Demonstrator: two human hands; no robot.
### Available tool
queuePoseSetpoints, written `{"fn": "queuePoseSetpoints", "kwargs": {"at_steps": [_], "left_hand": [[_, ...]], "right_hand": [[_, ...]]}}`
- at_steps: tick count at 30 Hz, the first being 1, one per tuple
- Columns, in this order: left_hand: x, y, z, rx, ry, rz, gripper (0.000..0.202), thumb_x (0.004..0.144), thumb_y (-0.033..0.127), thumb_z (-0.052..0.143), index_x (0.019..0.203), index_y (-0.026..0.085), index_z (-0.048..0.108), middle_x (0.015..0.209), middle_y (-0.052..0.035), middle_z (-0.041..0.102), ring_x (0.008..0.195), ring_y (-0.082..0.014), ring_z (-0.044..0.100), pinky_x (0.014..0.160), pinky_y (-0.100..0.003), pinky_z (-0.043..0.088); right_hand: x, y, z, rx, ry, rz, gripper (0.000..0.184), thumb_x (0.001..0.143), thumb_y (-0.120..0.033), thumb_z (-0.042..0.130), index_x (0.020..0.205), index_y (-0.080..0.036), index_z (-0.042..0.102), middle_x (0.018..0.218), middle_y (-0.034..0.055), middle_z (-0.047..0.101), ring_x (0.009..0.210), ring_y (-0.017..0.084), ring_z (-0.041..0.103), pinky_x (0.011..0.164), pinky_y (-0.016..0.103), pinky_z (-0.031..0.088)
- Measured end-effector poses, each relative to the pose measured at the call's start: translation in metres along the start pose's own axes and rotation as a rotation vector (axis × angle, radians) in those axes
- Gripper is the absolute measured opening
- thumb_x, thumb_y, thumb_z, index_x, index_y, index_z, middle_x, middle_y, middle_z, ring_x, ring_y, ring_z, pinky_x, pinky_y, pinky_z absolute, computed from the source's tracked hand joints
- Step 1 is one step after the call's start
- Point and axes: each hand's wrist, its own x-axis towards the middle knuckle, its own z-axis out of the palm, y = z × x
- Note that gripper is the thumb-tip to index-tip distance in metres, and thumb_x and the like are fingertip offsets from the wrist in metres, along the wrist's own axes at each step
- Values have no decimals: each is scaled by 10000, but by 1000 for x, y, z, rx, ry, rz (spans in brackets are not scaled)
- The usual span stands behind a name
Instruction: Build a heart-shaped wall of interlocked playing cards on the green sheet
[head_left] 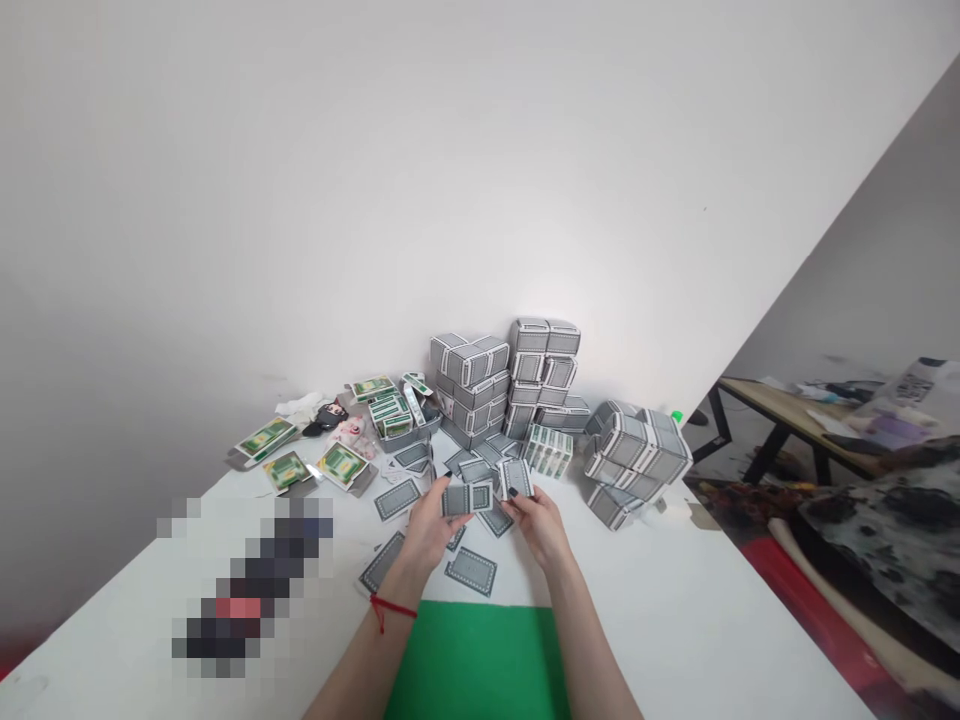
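My left hand (427,525) is closed on a stack of playing cards (455,501), held level with patterned grey backs up. Just to its right, my right hand (543,524) pinches a few playing cards (516,477) between thumb and fingers; how many I cannot tell. The two sets of cards are close but apart. Loose cards lie scattered around both hands on the white table, among them a face-down card (472,571) in front of me and another card (397,500) left of my left hand.
Behind the hands rise piles of card-patterned boxes (471,385), with a taller stack (545,365) beside them and more boxes (637,450) at right. A small green-white block (550,452) sits between. Green card packs (343,465) lie left. A green mat (476,660) is nearest me.
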Motion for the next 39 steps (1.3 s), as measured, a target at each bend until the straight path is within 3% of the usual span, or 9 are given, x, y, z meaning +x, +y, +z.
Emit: {"fn": "queuePoseSetpoints", "kwargs": {"at_steps": [3,8,13,31,39], "left_hand": [[1,-3,2,5,12,-23,196,750,241,613,920,143,613,853,-84,702,723,-193,670,671,-348,560],[2,-2,1,-16,25,-35,178,753,225,612,919,160,613,852,-60,702,717,-190,670,676,-373,565],[1,1,2,-40,45,-36,176,764,202,604,937,167,597,863,-53,697,729,-185,671,687,-375,567],[3,-6,1,17,31,-15,146,756,205,595,888,144,592,816,-70,693,712,-193,668,699,-392,559],[7,-17,1,109,57,66,122,737,187,606,826,161,528,750,-51,659,681,-166,649,670,-356,552]], "right_hand": [[-15,4,0,102,-60,37,291,579,-237,756,815,-163,603,723,16,657,675,157,638,691,308,540],[-22,10,1,127,-25,-32,465,590,-246,774,997,-227,549,609,-51,609,663,170,657,645,300,546],[-23,14,2,110,-41,-32,404,592,-304,772,913,-204,547,804,6,671,682,163,659,644,297,541],[-23,20,5,75,-88,-52,368,615,-355,750,872,-182,550,735,17,678,696,183,678,691,317,541],[-24,20,13,47,-28,-24,341,658,-463,693,774,-178,548,689,10,661,594,162,646,606,313,557]]}}
